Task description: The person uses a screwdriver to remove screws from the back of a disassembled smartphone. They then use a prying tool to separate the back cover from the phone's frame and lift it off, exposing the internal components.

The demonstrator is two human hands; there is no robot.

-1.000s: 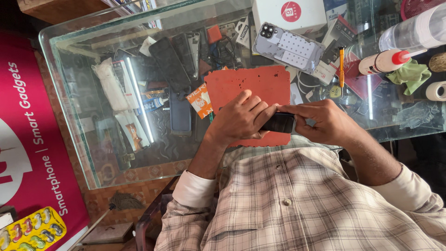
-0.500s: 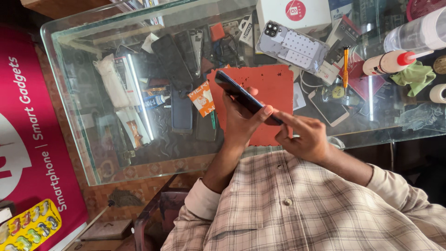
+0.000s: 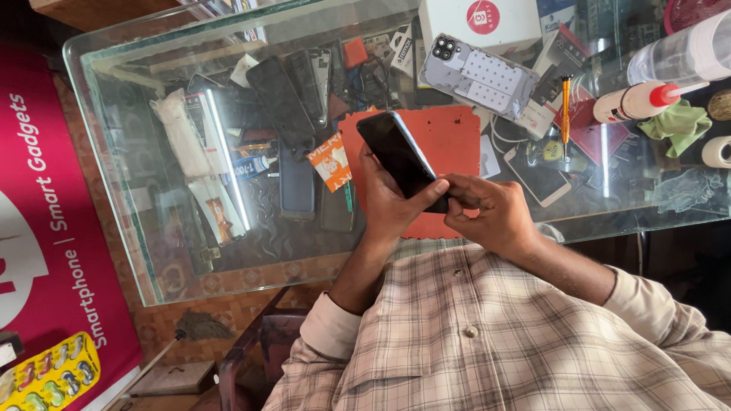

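Both hands have tipped the black phone (image 3: pixel 402 158) up more; left hand (image 3: pixel 392 199) grips it, right hand (image 3: pixel 487 209) pinches its lower end; smooth, breakable, so hold the edges.

Phone lifted and turned, right hand now at its lower end

A second ago both hands cup the black smartphone (image 3: pixel 403 160) low over the red mat (image 3: pixel 449 144); now the left hand (image 3: pixel 392 202) holds it raised and slanted, dark screen showing, while the right hand (image 3: pixel 487 209) pinches its near corner.
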